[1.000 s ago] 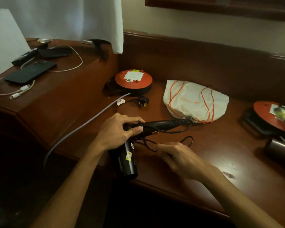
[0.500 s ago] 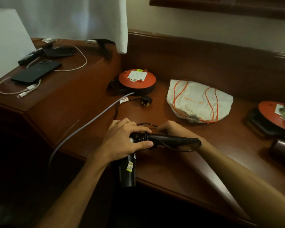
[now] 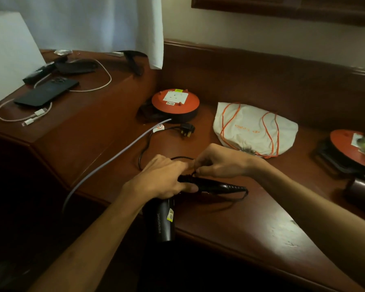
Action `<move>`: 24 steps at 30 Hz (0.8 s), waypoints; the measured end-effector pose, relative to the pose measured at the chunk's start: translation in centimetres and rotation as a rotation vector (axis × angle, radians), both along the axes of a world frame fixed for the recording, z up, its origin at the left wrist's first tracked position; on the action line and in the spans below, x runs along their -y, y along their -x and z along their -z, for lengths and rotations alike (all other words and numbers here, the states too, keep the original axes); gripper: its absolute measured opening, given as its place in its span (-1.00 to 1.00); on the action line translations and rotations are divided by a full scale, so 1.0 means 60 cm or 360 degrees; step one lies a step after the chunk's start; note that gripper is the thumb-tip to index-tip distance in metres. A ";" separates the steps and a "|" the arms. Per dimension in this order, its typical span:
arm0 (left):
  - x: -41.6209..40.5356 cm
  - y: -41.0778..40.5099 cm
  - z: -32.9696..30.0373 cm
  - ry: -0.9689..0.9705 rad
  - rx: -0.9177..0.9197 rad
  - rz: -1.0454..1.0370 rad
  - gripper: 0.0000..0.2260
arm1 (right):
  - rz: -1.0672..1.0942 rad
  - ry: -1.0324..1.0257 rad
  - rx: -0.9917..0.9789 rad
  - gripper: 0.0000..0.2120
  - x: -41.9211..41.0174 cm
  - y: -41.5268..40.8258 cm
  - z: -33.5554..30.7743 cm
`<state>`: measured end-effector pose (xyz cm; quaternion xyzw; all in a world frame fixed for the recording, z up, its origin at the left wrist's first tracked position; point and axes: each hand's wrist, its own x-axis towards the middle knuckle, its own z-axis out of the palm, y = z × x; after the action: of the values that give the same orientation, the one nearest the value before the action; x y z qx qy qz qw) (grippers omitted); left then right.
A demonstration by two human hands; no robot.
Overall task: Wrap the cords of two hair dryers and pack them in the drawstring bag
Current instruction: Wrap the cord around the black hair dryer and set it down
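Dark reddish wood forms the desk (image 3: 230,228), on which everything is laid. A white drawstring bag (image 3: 251,127) with orange cords is seen flat at the far right, just beyond the hands. A black hair dryer (image 3: 164,220) is held at the near edge, barrel pointing toward the viewer, handle lying rightward. The left hand (image 3: 160,180) is wrapped around the handle's base. Its black cord (image 3: 144,148) is pinched by the right hand (image 3: 221,163) just above the handle, and its plug (image 3: 187,130) is seen further back.
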<state>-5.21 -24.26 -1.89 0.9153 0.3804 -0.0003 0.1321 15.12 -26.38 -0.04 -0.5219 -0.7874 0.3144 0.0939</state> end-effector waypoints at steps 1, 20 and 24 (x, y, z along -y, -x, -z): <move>-0.005 0.001 -0.001 0.0061 0.0005 -0.0017 -0.46 | 0.0002 -0.0020 0.0017 -0.81 0.005 0.000 -0.005; 0.025 0.019 0.037 -0.0271 0.0610 -0.0327 -0.69 | 0.0143 0.0006 0.0065 -0.68 0.129 -0.051 -0.047; 0.029 0.020 0.035 -0.0275 0.0741 -0.0435 -0.71 | 0.0363 -0.0444 0.0286 -0.72 0.152 -0.034 -0.020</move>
<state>-6.40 -25.99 -3.98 0.8389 0.4584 0.2601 0.1362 17.13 -35.53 1.17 -0.6155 -0.7644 0.1417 0.1297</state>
